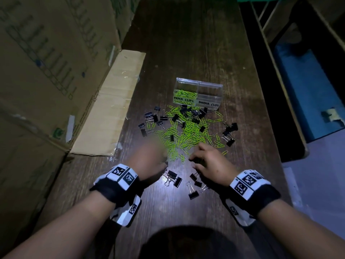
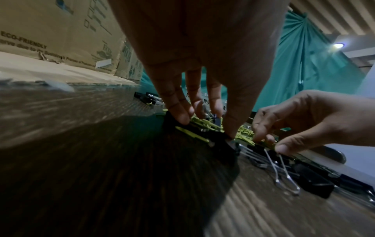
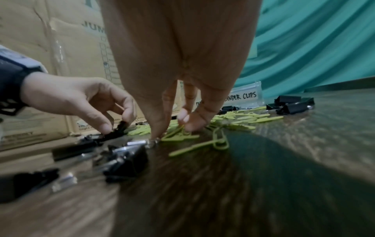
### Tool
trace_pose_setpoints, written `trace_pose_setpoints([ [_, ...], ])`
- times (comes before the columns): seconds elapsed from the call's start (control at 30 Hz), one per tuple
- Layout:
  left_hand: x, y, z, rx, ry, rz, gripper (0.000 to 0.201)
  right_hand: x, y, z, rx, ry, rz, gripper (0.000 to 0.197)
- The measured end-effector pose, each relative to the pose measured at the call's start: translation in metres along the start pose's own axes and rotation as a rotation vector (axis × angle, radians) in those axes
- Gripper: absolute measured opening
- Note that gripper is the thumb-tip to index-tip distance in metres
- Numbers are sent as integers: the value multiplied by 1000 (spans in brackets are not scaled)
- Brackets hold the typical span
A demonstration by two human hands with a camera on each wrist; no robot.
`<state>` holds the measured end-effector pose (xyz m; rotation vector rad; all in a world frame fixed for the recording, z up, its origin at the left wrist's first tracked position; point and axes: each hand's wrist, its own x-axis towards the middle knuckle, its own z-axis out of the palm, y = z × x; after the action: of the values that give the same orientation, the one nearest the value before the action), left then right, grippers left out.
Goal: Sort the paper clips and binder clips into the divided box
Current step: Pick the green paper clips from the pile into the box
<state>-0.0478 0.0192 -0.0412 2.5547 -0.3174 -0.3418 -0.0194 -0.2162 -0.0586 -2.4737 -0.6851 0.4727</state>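
A clear divided box labelled for paper clips and binder clips stands mid-table; green paper clips lie in its left compartment. Before it spreads a mixed pile of green paper clips and black binder clips. At the pile's near edge my left hand, blurred in the head view, pinches a black binder clip between thumb and fingers. Beside it, my right hand has its curled fingertips down on green paper clips, pinching them against the table.
Several more binder clips lie between my wrists and others sit right of the pile. Large cardboard boxes and a flat cardboard sheet line the left side. The table's right edge drops to the floor.
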Motion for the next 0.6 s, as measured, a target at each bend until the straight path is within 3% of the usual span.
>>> trace_pose_setpoints([
  [0.13,-7,-10,-1,-23,-96,98,10,-6,1,-14,37,-135,-25,16],
  [0.2,-14,-17,-5,-32,-122,92,11,-6,4,-27,60,-85,4,18],
  [0.33,-15,-23,-18,-106,24,-18,17,-5,13,-49,-15,172,196,32],
  [0.4,-4,-20,-21,-83,109,-89,17,-3,15,-49,-84,137,370,55],
  [0.47,8,-13,-19,47,56,-155,34,1,15,-42,-99,66,487,74],
  [0.6,25,2,-6,88,-37,-239,61,15,7,-29,-76,84,473,78],
])
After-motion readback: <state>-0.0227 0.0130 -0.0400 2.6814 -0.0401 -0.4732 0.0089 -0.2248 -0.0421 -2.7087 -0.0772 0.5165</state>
